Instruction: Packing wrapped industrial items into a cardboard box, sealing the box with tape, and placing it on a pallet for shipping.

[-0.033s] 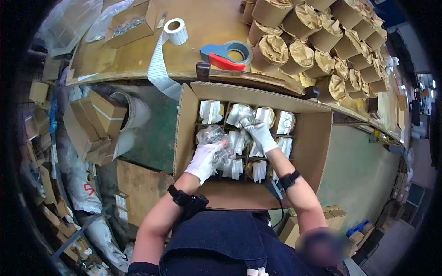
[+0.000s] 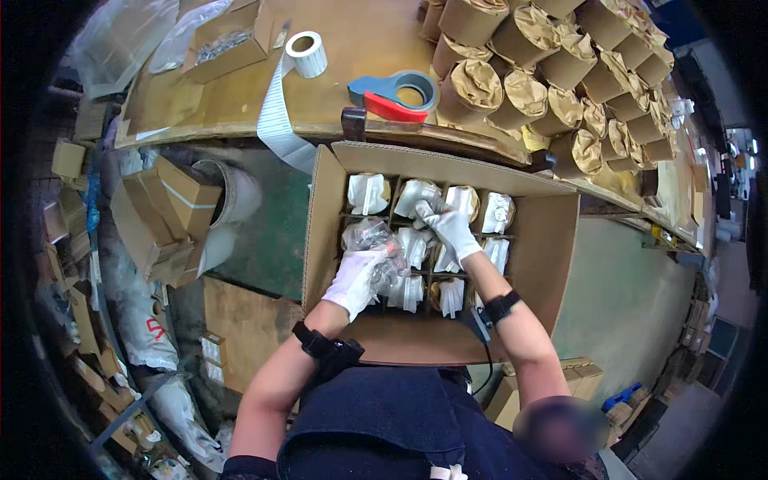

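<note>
Clear plastic packets sit bunched in the left hand, over the left part of an open carton. That hand, in a white glove, is closed around the bunch; what the packets contain is too small to tell. The right hand, also gloved, reaches over the middle of the carton with its fingers bent close together at the second of the white-wrapped packs in the far row; I cannot tell whether it pinches anything there. Dark straps circle both wrists.

Around the hands, the packs stand in rows inside the carton, parted by cardboard dividers. Just beyond the carton's far side runs the edge of a wooden tabletop. On it, from left to right, are a small open box holding shiny items, a roll of labels whose strip hangs over the near edge, a blue-grey and red tape dispenser, and many brown paper-wrapped cylinders crowded together. Left of the carton, folded cardboard leans by a pale drum on the floor.
</note>
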`<state>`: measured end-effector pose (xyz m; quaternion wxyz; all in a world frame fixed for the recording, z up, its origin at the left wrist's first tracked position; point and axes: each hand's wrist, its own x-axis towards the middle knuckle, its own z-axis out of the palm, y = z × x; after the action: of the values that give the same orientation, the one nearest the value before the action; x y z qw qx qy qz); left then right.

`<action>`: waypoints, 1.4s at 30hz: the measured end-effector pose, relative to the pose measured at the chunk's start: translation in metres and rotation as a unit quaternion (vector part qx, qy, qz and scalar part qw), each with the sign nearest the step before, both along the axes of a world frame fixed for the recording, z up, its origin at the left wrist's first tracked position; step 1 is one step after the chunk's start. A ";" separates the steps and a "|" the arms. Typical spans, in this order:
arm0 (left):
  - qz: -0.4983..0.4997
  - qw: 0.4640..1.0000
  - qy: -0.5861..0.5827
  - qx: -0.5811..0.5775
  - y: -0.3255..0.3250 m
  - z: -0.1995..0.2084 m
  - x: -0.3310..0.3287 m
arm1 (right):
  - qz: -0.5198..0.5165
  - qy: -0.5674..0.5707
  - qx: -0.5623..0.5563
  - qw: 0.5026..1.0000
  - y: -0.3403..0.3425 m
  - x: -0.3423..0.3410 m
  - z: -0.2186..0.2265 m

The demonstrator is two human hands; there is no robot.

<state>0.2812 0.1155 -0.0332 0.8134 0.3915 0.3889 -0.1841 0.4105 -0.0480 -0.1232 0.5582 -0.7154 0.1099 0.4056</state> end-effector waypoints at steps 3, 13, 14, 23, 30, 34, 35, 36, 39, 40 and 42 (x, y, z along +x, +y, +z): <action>0.035 0.999 -0.010 0.007 0.003 -0.032 -0.013 | 0.089 -0.432 -0.144 0.886 0.012 -0.003 0.011; 0.085 0.996 -0.010 -0.004 0.008 -0.006 -0.013 | -0.005 -0.044 0.060 0.997 0.028 -0.032 0.040; 0.094 0.996 0.001 0.002 0.012 -0.010 -0.017 | 0.015 -0.021 0.002 1.000 0.034 -0.022 0.033; 0.034 0.998 -0.012 0.059 0.014 -0.002 -0.031 | 0.236 -0.105 -0.043 0.965 0.053 -0.030 0.062; 0.135 0.989 0.029 0.055 0.023 -0.015 -0.045 | 0.077 0.103 0.080 0.988 0.044 -0.036 0.025; 0.071 0.995 0.046 0.062 0.013 -0.006 -0.041 | 0.261 -0.157 -0.085 0.949 0.049 -0.035 -0.020; 0.019 0.995 0.061 0.071 0.012 -0.005 -0.041 | 0.279 -0.181 -0.101 0.938 0.050 -0.039 -0.022; 0.066 0.995 0.066 0.042 0.006 -0.002 -0.038 | 0.237 -0.320 -0.118 0.910 0.048 -0.048 -0.033; 0.030 0.997 0.072 0.011 0.018 -0.007 -0.050 | 0.258 -0.096 -0.123 0.954 0.048 -0.042 0.036; 0.005 0.998 0.057 0.003 0.017 -0.006 -0.050 | 0.247 -0.051 -0.007 0.968 0.036 -0.046 0.035; -0.019 0.997 0.063 -0.027 0.014 0.003 -0.044 | 0.259 0.009 0.056 0.964 0.024 -0.062 0.054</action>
<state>0.2369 0.1293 -0.0297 0.7941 0.3642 0.4264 -0.2346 0.3482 -0.0240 -0.0697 0.4726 -0.6834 -0.0966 0.5480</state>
